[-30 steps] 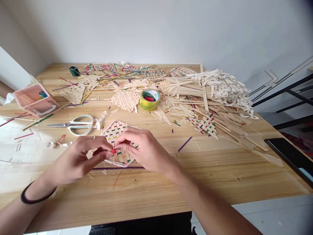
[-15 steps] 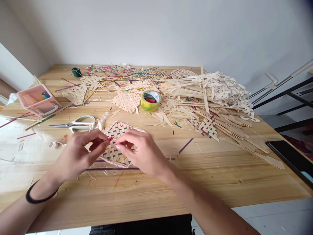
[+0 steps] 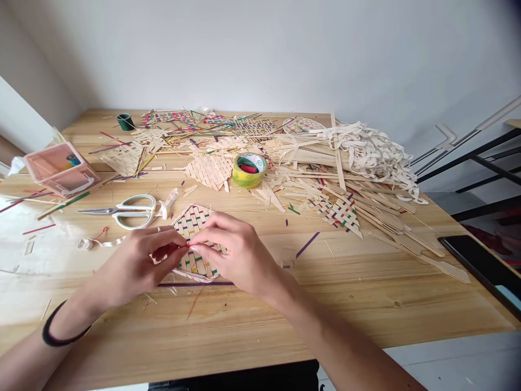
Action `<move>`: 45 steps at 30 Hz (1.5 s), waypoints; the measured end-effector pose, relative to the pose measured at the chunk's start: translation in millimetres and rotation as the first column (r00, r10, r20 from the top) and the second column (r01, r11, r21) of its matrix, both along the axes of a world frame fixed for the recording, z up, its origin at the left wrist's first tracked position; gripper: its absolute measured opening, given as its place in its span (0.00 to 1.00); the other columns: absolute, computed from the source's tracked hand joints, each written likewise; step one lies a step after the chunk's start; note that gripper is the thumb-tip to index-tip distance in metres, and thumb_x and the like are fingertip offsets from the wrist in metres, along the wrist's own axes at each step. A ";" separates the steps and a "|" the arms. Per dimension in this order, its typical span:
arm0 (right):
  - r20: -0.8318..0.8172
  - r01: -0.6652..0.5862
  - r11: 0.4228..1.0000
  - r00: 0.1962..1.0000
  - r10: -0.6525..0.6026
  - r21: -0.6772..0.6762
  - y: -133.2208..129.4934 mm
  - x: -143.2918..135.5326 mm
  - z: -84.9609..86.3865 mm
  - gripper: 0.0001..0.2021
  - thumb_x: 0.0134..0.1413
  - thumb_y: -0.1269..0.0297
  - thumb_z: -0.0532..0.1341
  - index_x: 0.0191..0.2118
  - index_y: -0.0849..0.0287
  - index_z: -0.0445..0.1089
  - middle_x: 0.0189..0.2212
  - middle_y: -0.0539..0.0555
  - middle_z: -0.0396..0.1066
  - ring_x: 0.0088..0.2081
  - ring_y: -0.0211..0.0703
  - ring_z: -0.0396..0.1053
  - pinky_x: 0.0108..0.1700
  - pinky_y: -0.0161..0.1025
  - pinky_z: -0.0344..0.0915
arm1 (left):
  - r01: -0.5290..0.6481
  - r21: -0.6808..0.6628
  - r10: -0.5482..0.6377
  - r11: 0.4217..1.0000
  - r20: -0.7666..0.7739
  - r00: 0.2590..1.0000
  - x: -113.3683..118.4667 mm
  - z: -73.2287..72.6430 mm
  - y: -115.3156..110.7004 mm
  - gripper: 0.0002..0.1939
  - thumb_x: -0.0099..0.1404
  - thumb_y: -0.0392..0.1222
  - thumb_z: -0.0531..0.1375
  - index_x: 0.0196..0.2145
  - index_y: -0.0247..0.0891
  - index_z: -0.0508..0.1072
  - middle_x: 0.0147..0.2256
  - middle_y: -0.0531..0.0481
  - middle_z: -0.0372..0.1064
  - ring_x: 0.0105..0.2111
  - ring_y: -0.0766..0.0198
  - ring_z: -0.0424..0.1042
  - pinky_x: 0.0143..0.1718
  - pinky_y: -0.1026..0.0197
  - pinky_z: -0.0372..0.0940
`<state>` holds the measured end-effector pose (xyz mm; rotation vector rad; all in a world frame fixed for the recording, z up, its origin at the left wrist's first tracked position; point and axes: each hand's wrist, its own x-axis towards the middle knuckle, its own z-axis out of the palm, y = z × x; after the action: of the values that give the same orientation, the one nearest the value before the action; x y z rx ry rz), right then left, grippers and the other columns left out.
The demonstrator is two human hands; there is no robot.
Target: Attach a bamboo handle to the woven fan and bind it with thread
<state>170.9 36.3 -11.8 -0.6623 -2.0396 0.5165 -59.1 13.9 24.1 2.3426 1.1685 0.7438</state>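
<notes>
Fingertips of my left hand (image 3: 150, 258) and my right hand (image 3: 228, 247) meet in a pinch around a small bit of red thread (image 3: 188, 245). Just beneath them lies a woven bamboo-strip piece (image 3: 195, 217) with purple, green and yellow strips and a pale bound edge; my hands cover part of it. Scissors (image 3: 134, 212) with white handles lie slightly open beyond my left hand. Near my left wrist is a small white ribbon roll (image 3: 85, 244) with a red thread end beside it.
A tape roll (image 3: 249, 171) stands mid-table among plain woven pieces (image 3: 209, 171). Loose strips and a heap of white ribbon (image 3: 378, 152) spread at the back right. A pink box (image 3: 61, 168) and green thread spool (image 3: 125, 121) are left; a phone (image 3: 480, 271) lies right.
My left fingertips have moved right and a little down, closing up against my right fingertips. The red thread, a visible tangle before, is now mostly hidden between them.
</notes>
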 end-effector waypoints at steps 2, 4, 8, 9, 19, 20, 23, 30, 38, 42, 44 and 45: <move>0.012 -0.004 1.000 1.000 0.004 0.025 0.9 0.5 -1.2 0.09 0.73 0.72 0.66 0.40 0.60 0.84 0.36 0.55 0.78 0.38 0.42 0.77 0.42 0.38 0.73 | 0.022 0.014 -0.023 1.000 0.008 1.000 0.5 0.6 -0.9 0.09 0.76 0.36 0.63 0.37 0.40 0.82 0.24 0.58 0.73 0.21 0.71 0.66 0.24 0.68 0.60; 0.028 -0.009 1.000 1.000 0.009 0.011 1.3 1.6 -1.1 0.09 0.73 0.72 0.67 0.40 0.60 0.85 0.38 0.56 0.79 0.39 0.42 0.77 0.43 0.39 0.74 | 0.026 0.010 -0.026 1.000 0.020 0.999 -0.3 0.0 -1.7 0.09 0.76 0.37 0.63 0.37 0.41 0.82 0.25 0.57 0.74 0.21 0.70 0.68 0.25 0.68 0.61; 0.057 -0.008 0.999 0.998 0.010 -0.034 1.1 3.2 0.3 0.07 0.71 0.73 0.69 0.40 0.60 0.85 0.39 0.55 0.80 0.40 0.42 0.78 0.44 0.39 0.74 | -0.005 -0.012 0.006 1.000 0.047 0.999 -4.5 -4.4 -1.4 0.08 0.77 0.38 0.63 0.40 0.41 0.83 0.30 0.54 0.79 0.26 0.68 0.74 0.29 0.67 0.65; 0.066 -0.007 0.999 0.998 0.010 -0.048 0.9 3.2 0.5 0.07 0.71 0.73 0.69 0.40 0.59 0.85 0.39 0.55 0.80 0.40 0.42 0.78 0.44 0.39 0.74 | -0.009 -0.016 0.009 1.000 0.050 0.999 -5.6 -5.5 -1.3 0.07 0.78 0.38 0.63 0.41 0.42 0.83 0.31 0.54 0.80 0.26 0.68 0.75 0.29 0.67 0.66; 0.090 0.050 0.991 0.995 -0.040 -0.121 -1.8 0.8 1.2 0.07 0.72 0.73 0.68 0.39 0.60 0.81 0.37 0.55 0.78 0.38 0.41 0.76 0.42 0.37 0.71 | -0.014 -0.121 0.030 0.993 0.134 0.991 -6.0 -4.2 -0.3 0.05 0.78 0.43 0.66 0.43 0.44 0.84 0.36 0.55 0.84 0.32 0.68 0.81 0.36 0.70 0.71; 0.081 0.053 0.992 0.996 -0.043 -0.117 -2.0 1.1 1.5 0.07 0.72 0.74 0.67 0.39 0.60 0.81 0.37 0.55 0.79 0.38 0.40 0.76 0.42 0.37 0.71 | -0.013 -0.142 0.034 0.990 0.143 0.989 -5.8 -3.7 -0.2 0.05 0.78 0.43 0.67 0.44 0.44 0.84 0.37 0.54 0.84 0.33 0.67 0.82 0.36 0.70 0.72; 0.069 0.065 0.989 0.996 -0.056 -0.130 -2.6 1.8 3.4 0.05 0.71 0.74 0.68 0.41 0.60 0.81 0.38 0.54 0.79 0.38 0.40 0.77 0.42 0.37 0.71 | -0.012 -0.178 0.044 0.984 0.178 0.983 -5.7 -2.8 -0.1 0.04 0.75 0.43 0.69 0.44 0.44 0.85 0.37 0.53 0.85 0.33 0.66 0.82 0.36 0.70 0.74; 0.017 0.065 0.987 0.998 -0.063 -0.149 -4.0 -0.4 5.8 0.04 0.72 0.71 0.68 0.40 0.60 0.79 0.37 0.54 0.81 0.37 0.40 0.77 0.40 0.37 0.70 | -0.011 -0.311 0.101 0.950 0.276 0.956 -5.3 -5.9 -1.0 0.07 0.75 0.45 0.69 0.45 0.42 0.86 0.39 0.48 0.86 0.36 0.62 0.84 0.37 0.66 0.78; 0.038 0.058 0.994 0.998 -0.055 -0.088 -6.4 -4.0 -0.2 0.06 0.71 0.73 0.67 0.39 0.59 0.78 0.35 0.53 0.80 0.36 0.40 0.76 0.41 0.37 0.71 | 0.016 -0.404 0.150 0.914 0.377 0.914 -5.1 -14.5 -0.4 0.15 0.76 0.55 0.69 0.40 0.39 0.85 0.34 0.47 0.84 0.31 0.61 0.83 0.33 0.65 0.80; -0.010 -0.002 0.996 1.000 0.001 -0.090 -4.1 -0.4 2.5 0.04 0.71 0.73 0.68 0.40 0.61 0.79 0.37 0.54 0.80 0.39 0.41 0.77 0.44 0.37 0.72 | 0.000 -0.400 0.167 0.917 0.383 0.909 -3.8 -8.9 -0.8 0.15 0.76 0.55 0.69 0.40 0.39 0.85 0.33 0.47 0.84 0.31 0.60 0.85 0.32 0.64 0.82; -0.013 -0.026 0.992 1.000 0.025 -0.121 -2.1 3.7 6.6 0.04 0.72 0.72 0.68 0.41 0.62 0.81 0.37 0.55 0.80 0.39 0.42 0.77 0.45 0.38 0.72 | -0.018 -0.384 0.176 0.923 0.381 0.908 -2.7 -5.0 0.0 0.15 0.76 0.54 0.69 0.39 0.39 0.85 0.32 0.47 0.84 0.30 0.60 0.85 0.33 0.63 0.81; 0.003 -0.040 0.989 0.999 0.041 -0.141 -1.2 6.3 9.1 0.05 0.73 0.72 0.67 0.42 0.62 0.81 0.38 0.55 0.80 0.39 0.42 0.77 0.45 0.38 0.71 | -0.034 -0.374 0.186 0.927 0.378 0.907 -2.1 -3.0 0.6 0.15 0.75 0.54 0.69 0.39 0.39 0.85 0.31 0.48 0.84 0.30 0.60 0.84 0.32 0.63 0.81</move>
<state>177.2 35.2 -2.7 -0.7078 -2.0385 0.6883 -61.2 14.5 21.1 1.7249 1.1413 0.9167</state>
